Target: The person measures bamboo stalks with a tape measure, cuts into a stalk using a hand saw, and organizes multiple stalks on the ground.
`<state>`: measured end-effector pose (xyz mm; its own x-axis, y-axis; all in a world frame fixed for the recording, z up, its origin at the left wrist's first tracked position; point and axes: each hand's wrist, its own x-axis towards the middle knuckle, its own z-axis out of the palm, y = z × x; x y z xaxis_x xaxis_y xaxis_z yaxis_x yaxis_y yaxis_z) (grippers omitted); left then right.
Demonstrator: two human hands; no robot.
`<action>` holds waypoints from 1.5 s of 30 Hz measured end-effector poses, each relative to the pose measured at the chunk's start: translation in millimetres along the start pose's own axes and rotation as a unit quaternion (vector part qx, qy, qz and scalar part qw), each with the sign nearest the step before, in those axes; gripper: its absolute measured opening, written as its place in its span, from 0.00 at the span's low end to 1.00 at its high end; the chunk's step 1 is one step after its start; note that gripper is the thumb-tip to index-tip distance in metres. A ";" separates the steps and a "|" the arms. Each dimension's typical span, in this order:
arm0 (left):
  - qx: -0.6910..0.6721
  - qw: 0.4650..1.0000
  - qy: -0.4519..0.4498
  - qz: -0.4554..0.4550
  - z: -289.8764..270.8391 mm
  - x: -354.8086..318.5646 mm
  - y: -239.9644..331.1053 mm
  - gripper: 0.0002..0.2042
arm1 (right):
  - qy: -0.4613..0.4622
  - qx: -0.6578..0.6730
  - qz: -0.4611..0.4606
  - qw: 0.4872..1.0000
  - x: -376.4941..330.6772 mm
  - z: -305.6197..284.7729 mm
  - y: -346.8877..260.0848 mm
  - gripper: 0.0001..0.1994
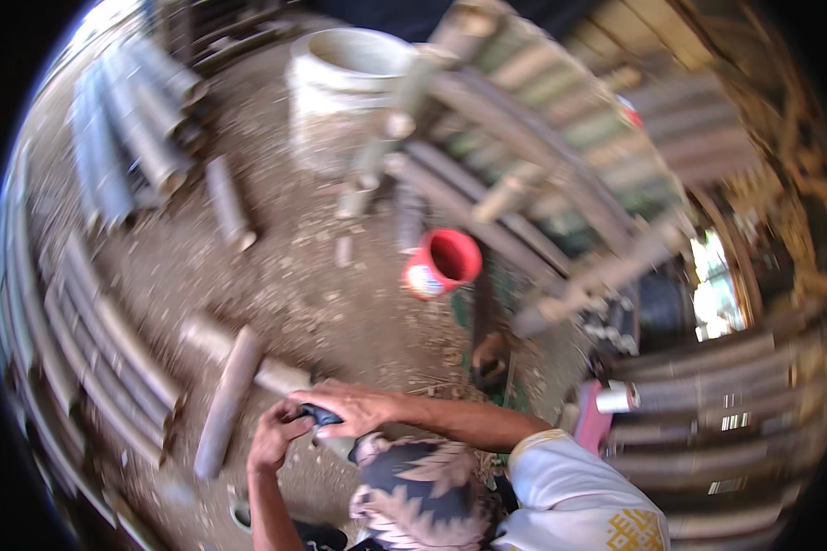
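Observation:
My two hands meet low in the view, left of the middle. Between them is a small dark object point(322, 415), its kind blurred by motion. My right hand point(354, 407) lies over it, fingers reaching left and thumb below. My left hand point(278, 438) is closed at its left end, fingers bent. Just beyond the hands lies a pale bamboo pole point(283, 377), its near part hidden by them. Another bamboo piece point(228, 404) crosses it on the left. Leaf-patterned dark and pink cloth point(423, 491) is below my right forearm.
A red bucket point(466, 257) stands ahead on ground strewn with chips. Farther off is a large white drum point(354, 87). Bamboo poles point(119, 340) lie along the left, with more stacked point(560, 119) at the far right. A pink object point(594, 418) is near my right elbow.

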<state>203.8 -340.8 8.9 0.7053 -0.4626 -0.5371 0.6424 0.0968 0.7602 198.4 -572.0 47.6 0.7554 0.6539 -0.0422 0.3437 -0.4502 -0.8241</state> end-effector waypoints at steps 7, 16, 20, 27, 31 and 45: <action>-0.031 0.986 0.038 0.157 31.5 24.7 148.9 0.11 | 0.099 -0.082 0.357 0.925 -237.6 -35.8 33.3 0.35; 0.279 0.902 -0.169 0.284 121.2 59.3 254.7 0.05 | 0.355 -0.370 0.557 0.654 -515.2 -212.2 -114.4 0.20; 0.458 0.807 -0.182 0.325 244.2 77.8 184.4 0.03 | 0.361 -0.555 0.572 0.485 -570.7 -310.1 -202.2 0.16; 0.558 0.656 -0.347 0.371 434.1 132.1 71.5 0.09 | 0.418 -0.663 0.580 0.222 -570.3 -388.2 -259.5 0.18; 0.486 0.704 -0.379 0.352 528.8 116.4 14.2 0.09 | 0.404 -0.653 0.606 0.207 -577.6 -376.6 -254.0 0.19; 0.515 0.709 -0.262 0.404 650.4 199.1 17.2 0.11 | 0.588 -0.289 0.683 0.324 -531.9 -167.6 -172.9 0.19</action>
<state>160.3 -1004.5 152.7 0.3369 -0.9128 0.2309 -0.6591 -0.0535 0.7502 -169.2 -943.9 307.3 -0.0021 -0.9254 0.3790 -0.9679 -0.0933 -0.2332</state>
